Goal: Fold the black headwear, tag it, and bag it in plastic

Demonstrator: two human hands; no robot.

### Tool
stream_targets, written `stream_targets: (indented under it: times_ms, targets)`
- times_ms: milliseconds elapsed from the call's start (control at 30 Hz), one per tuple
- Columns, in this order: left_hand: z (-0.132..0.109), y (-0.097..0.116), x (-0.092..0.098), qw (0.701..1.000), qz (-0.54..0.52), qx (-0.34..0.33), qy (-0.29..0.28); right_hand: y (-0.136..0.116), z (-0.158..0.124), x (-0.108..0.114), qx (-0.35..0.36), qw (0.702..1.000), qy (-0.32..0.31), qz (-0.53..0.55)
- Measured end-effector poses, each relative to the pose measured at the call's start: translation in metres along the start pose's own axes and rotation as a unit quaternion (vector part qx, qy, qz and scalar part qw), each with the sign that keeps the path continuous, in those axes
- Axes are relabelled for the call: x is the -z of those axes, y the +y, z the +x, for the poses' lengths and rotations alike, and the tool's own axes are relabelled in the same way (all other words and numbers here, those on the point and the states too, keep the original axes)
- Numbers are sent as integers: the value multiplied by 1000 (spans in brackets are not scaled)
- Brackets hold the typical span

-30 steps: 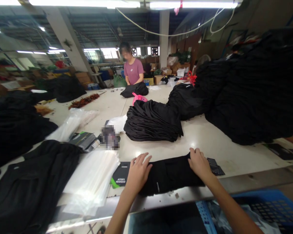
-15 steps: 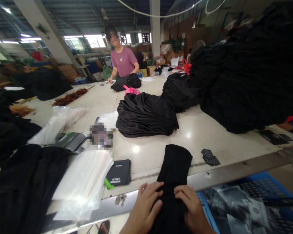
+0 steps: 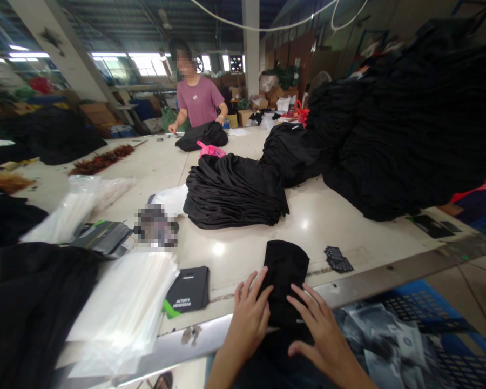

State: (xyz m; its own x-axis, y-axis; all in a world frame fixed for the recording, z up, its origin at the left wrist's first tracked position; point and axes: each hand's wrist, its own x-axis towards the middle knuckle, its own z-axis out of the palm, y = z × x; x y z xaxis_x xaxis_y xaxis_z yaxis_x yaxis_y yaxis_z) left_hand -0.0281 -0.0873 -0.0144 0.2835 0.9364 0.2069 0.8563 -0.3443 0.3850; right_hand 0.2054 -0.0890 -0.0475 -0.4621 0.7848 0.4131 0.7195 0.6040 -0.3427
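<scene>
A folded black fabric headgear piece [image 3: 287,262] lies at the table's front edge, with small pale lettering near its lower end. My left hand [image 3: 249,313] rests along its left side, fingers stretched out and apart. On its right side, the fingertips of my right hand [image 3: 318,324] touch the cloth, the thumb spread away from them. Left of the hands is a stack of black cards [image 3: 192,289] printed "ACTOR'S HEADGEAR". Small black tags [image 3: 338,259] lie fanned to the right.
Clear plastic bags [image 3: 123,308] lie at the left. Piles of black cloth [image 3: 235,192] stand beyond my hands, and a taller heap [image 3: 409,129] rises at the right. A blue crate [image 3: 437,302] holds packed pieces below the edge. Another person [image 3: 200,100] stands across the table.
The black piece now looks shorter, its lower end near the table edge and lettering showing. Both hands have opened wider and reach farther up it. The whole view has shifted slightly.
</scene>
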Motion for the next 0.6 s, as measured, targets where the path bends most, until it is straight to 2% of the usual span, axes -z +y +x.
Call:
stream_targets:
  times_ms: [33, 67, 133, 167, 233, 333, 400, 467, 533, 600]
  targets:
    - [-1, -1, 5, 1000, -9, -21, -15, 6, -7, 4, 32, 999, -28, -5]
    - [-3, -3, 11, 998, -29, -35, -31, 11, -13, 7, 53, 998, -30, -1]
    - [-5, -9, 19, 994, -89, -32, -47, 16, -21, 11, 60, 997, 4, 45]
    - [-5, -12, 22, 991, -122, -9, -43, 15, -21, 11, 37, 996, 22, 79]
    - [-3, -15, 22, 982, -178, 67, -18, 9, -14, 10, -70, 985, 50, 150]
    - [9, -5, 12, 971, -167, 157, 68, 0, 12, 4, -279, 930, 68, 228]
    - [19, 14, 1, 978, -88, 132, 137, 1, 32, -1, -344, 914, 51, 207]
    - [29, 36, -11, 985, -17, 60, 162, 11, 47, -1, -341, 929, 16, 144]
    - [37, 52, -23, 992, 6, -2, 127, 32, 58, 5, -315, 945, -12, 90]
    - [44, 57, -32, 996, 3, -24, 85, 62, 66, 16, -306, 951, -2, 54]
